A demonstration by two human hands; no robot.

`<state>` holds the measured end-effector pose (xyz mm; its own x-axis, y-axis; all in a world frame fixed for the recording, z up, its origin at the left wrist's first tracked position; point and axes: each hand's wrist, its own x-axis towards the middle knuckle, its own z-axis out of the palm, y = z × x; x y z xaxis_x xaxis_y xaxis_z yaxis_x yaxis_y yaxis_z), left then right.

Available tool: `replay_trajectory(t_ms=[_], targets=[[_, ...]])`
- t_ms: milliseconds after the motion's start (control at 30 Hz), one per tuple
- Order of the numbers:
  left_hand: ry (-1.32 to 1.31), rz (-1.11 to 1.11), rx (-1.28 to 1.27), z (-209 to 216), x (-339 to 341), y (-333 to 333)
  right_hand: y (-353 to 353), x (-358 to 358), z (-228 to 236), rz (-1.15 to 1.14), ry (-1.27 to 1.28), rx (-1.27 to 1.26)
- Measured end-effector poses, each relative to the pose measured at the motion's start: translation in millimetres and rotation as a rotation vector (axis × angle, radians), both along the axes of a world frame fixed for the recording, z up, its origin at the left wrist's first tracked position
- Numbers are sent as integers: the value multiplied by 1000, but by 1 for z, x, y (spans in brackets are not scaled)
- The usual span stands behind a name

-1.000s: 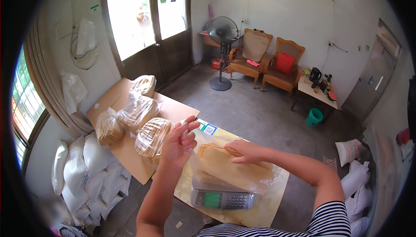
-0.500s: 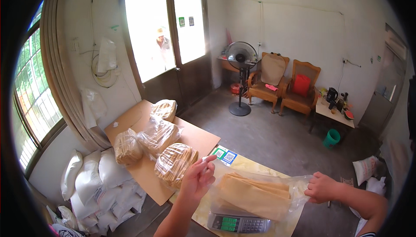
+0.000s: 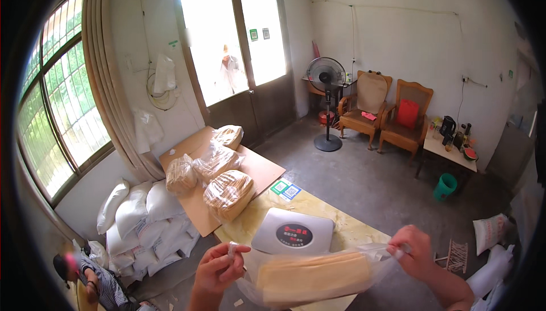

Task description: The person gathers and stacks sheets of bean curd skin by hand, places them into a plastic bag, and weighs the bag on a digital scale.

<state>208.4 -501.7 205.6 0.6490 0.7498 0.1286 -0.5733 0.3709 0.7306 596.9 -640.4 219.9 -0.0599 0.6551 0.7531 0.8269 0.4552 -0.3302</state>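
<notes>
A clear plastic bag with a flat stack of tan sheets inside is stretched between my hands, low in front of me. My left hand pinches one corner of the bag, with bunched plastic showing at the fingertips. The opposite end is gripped by my right hand, fingers closed on the film. Just beyond the bag, the silver plate of a weighing scale lies uncovered on the yellowish table. The bag hides the scale's near side.
Several bagged tan bundles rest on a brown board to the left. White sacks are piled below the window. A person in stripes sits at lower left; another person stands outside the glass door. A standing fan and chairs are farther back.
The bag of tan sheets has come nearer to me, off the scale, whose plate now shows. My left hand has moved down and left. The view has swung left, bringing the seated person in.
</notes>
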Motion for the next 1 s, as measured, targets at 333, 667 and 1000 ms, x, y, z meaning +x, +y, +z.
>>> replay_trajectory(t_ms=[333,667,1000], targets=[[84,26,-206,-82,15,-163,-62,13,-84,319,180,-393],[583,-55,150,-65,59,-217,-82,-17,-86,399,484,-1177],[1270,215,1090,-153,110,-207,-81,-75,-151,461,320,-863]])
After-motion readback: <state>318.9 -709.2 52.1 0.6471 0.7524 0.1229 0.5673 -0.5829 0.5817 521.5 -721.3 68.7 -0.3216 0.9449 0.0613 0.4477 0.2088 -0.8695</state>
